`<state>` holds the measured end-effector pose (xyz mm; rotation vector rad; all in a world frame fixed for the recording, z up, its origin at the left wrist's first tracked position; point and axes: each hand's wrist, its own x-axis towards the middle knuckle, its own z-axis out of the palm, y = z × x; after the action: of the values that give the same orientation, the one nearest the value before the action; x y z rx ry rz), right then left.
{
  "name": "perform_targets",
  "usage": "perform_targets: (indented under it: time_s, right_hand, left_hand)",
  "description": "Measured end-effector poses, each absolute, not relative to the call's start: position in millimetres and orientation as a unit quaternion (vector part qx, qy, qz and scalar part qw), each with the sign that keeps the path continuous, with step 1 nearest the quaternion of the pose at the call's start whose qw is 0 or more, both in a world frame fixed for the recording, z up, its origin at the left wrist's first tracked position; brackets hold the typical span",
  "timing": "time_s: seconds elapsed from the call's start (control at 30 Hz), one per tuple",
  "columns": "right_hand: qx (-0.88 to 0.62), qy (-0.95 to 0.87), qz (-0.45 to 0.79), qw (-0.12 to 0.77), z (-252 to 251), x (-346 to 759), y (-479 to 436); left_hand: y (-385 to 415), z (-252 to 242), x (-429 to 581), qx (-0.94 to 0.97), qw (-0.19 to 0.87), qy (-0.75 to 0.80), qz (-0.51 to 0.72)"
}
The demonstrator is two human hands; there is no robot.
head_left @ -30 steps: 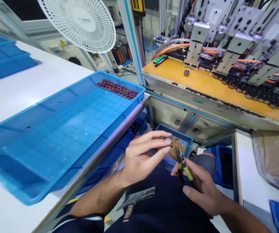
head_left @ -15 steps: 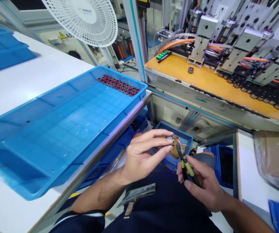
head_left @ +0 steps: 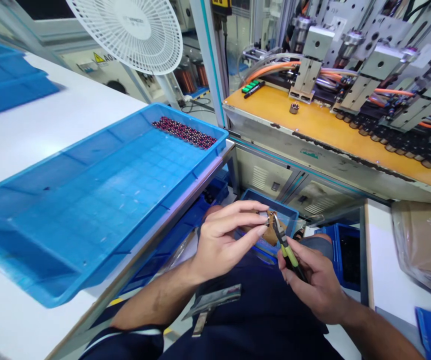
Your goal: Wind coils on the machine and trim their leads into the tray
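Note:
My left hand (head_left: 225, 240) pinches a small metal part (head_left: 263, 217) between thumb and fingers, over my lap. My right hand (head_left: 315, 285) grips small cutters with green handles (head_left: 286, 250); their jaws touch the part from the right. Both hands are held above a small blue bin (head_left: 275, 210) that stands below, in front of the machine.
A large blue tray (head_left: 88, 195) with a strip of dark red round parts (head_left: 185, 132) lies on the white table at left. A white fan (head_left: 129, 30) stands behind. An orange-topped machine (head_left: 331, 125) with several heads fills the right. A white ledge (head_left: 391, 280) is at right.
My right hand has brought the cutters up and left, closer to the part in my left hand. The view has shifted slightly.

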<state>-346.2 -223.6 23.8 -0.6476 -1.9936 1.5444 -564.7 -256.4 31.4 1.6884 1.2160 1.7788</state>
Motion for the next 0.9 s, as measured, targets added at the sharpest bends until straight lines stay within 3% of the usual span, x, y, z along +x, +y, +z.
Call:
perform_targets:
  time_s: [0.2, 0.9]
  right_hand:
    - [-0.283, -0.690, 0.624, 0.233, 30.1, -332.4, -222.7]
    - [-0.196, -0.679, 0.677, 0.204, 46.6, -329.5, -229.9]
  left_hand:
    - [-254.0, 21.4, -570.8, 0.638, 0.152, 0.394, 0.644]
    - [-257.2, 18.1, -569.6, 0.630, 0.170, 0.335, 0.680]
